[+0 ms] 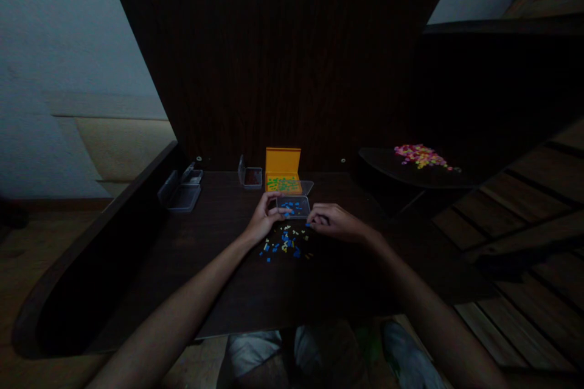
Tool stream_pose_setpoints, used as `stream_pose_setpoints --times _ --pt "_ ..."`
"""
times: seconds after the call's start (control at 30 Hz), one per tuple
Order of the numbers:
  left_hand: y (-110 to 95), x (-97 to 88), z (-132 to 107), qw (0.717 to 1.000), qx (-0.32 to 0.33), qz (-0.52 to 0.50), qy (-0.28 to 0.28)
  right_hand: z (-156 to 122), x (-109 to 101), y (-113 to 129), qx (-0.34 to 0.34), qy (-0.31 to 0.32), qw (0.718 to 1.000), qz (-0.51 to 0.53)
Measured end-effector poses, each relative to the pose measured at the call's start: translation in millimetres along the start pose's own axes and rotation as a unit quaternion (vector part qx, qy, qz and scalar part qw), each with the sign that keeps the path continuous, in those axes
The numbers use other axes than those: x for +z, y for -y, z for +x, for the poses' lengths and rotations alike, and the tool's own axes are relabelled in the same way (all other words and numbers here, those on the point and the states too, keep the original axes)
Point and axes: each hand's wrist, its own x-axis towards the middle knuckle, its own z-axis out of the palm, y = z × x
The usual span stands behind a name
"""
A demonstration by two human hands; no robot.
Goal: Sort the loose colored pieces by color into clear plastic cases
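Note:
A small clear plastic box (298,215) with several blue pieces inside lies on the dark table. My left hand (262,220) grips its left side, fingers along the far edge and thumb at the near corner; a blue piece (287,215) shows by the thumb tip. Just right of the box, my right hand (336,222) is closed in a pinch on a small blue piece (308,225). In front of the box is a scattered pile of small flat blue and pale yellow pieces (286,243). Their exact kind is too small to tell.
Behind the box stands an open yellow case (283,161) holding green pieces. Open clear boxes (182,199) sit at the left, and another small one (253,178) holds dark contents. Pink and yellow bits (422,156) are heaped on a side shelf (383,161). Light is dim.

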Motion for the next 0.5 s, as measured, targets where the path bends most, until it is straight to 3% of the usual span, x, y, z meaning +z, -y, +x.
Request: stream_pose_setpoints --times 0.17,0.37,0.5 --pt "-0.2 1.8 0.0 1.000 -0.012 -0.002 -0.004 18.3 -5.9 -5.7 0.033 -0.034 0.997 -0.063" --pt "0.6 1.6 1.5 1.000 -0.009 -0.012 0.003 31.9 3.0 -4.5 0.133 -0.046 0.972 -0.191" --pt "0.5 0.8 2.3 1.000 -0.007 -0.014 -0.002 34.6 8.1 1.3 0.162 -0.045 0.960 -0.223"
